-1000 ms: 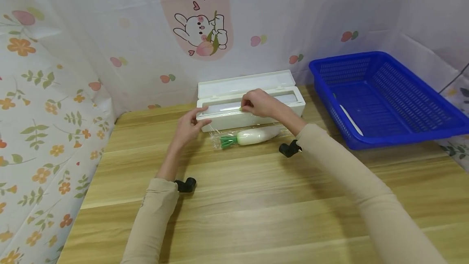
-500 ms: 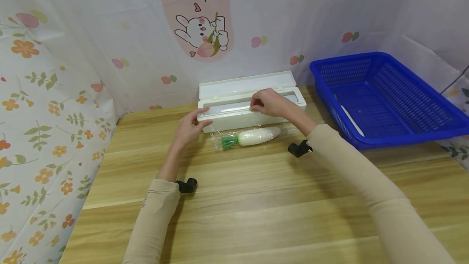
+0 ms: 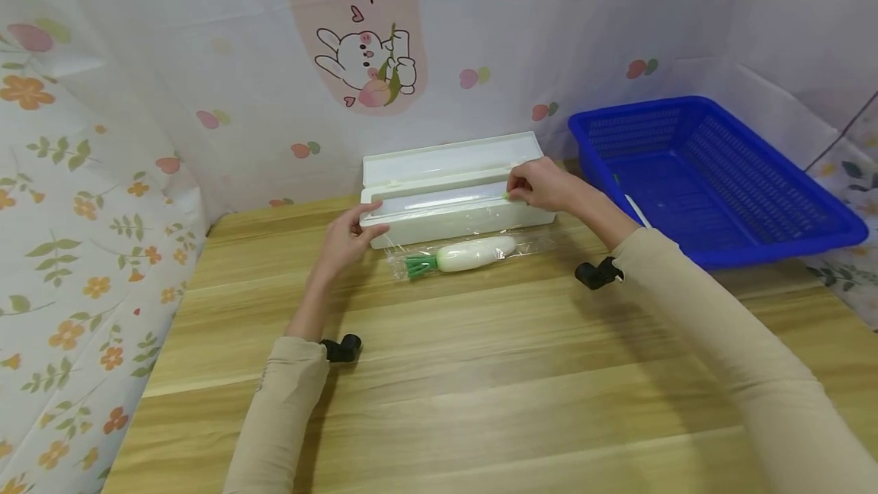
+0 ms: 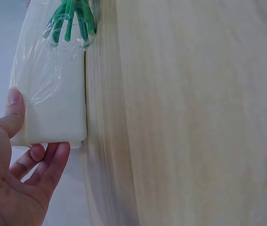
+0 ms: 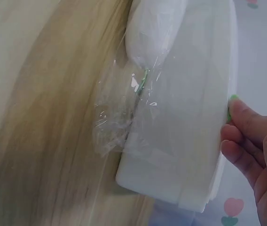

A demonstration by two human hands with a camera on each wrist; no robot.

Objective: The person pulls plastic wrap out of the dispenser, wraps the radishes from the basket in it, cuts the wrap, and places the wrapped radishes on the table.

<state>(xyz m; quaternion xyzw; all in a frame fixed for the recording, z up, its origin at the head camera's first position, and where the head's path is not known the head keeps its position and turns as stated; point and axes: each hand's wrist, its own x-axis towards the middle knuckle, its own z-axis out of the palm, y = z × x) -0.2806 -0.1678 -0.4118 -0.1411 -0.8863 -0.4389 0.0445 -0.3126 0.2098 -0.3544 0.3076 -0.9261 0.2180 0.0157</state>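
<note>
- Thumb and fingers of our left hand [image 3: 346, 238] grip the left end of the white box [image 3: 446, 227], thumb on its front wall and fingertips against the end face.
- With our right hand [image 3: 542, 185] we pinch a small green piece [image 5: 233, 98] between thumb and forefinger, at the box's upper front edge near its right end; our fingers hide most of it.
- We see the box on the wooden table [image 3: 439, 387] by the wall, its lid [image 3: 453, 161] tipped back, a pale, glossy strip [image 3: 439, 201] inside its opening.
- Just in front of the box we have a white radish [image 3: 473, 254], green stalks to the left, in clear film [image 3: 538, 242]; we cannot tell whether film and box touch.
- To our right, the blue basket [image 3: 713, 197] holds a slim white item [image 3: 638, 212] along its left side, partly hidden by our arm.
</note>
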